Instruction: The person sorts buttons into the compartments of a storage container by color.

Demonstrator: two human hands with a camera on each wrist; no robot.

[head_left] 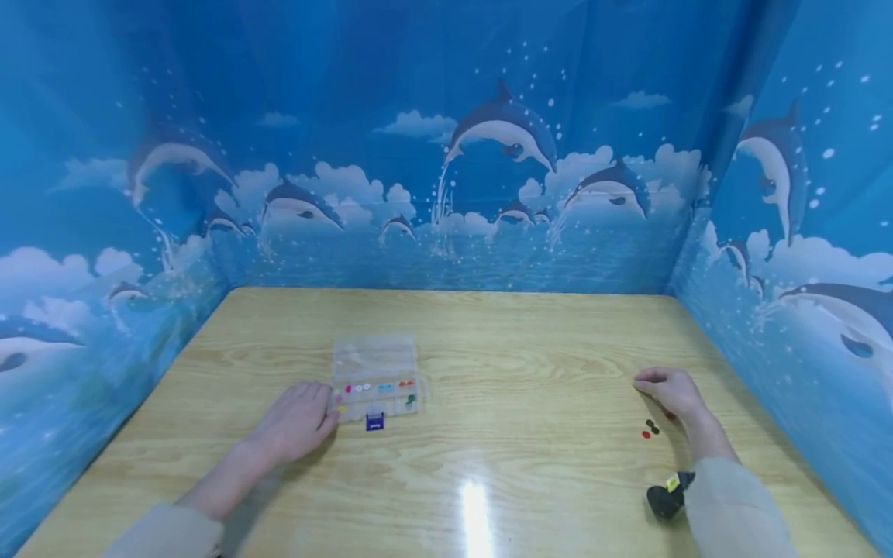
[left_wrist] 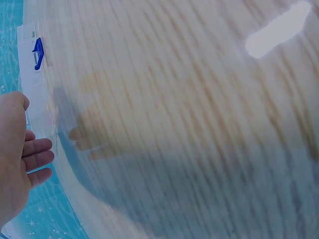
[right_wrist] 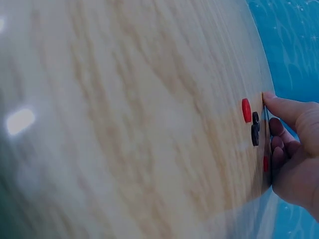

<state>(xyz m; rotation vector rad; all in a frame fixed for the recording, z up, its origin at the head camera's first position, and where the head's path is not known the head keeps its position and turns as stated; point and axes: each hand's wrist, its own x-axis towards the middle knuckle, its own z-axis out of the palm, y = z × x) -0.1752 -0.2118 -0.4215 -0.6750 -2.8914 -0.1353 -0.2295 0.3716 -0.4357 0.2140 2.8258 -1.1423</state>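
My left hand (head_left: 301,418) rests at the left side of a clear plastic compartment box (head_left: 391,403), fingers extended against its edge. The box's lid (head_left: 374,356) is raised at the back, and a blue latch (head_left: 375,421) hangs at its front. Small buttons lie sorted by colour inside: white (head_left: 363,387), blue, orange, green (head_left: 411,400), pink and yellow. Far to the right, my right hand (head_left: 673,394) pinches a small yellow button (head_left: 636,384) between thumb and index finger, low over the table. Two black buttons (head_left: 652,426) and a red button (head_left: 646,435) lie near that hand; another red one (right_wrist: 265,164) sits under its curled fingers.
A wood-grain table (head_left: 488,364) spreads between the hands. Blue dolphin-print curtains (head_left: 418,155) stand along its back and sides. A black wrist device (head_left: 666,500) is strapped at the right sleeve. Light glares off the table's front (head_left: 476,511).
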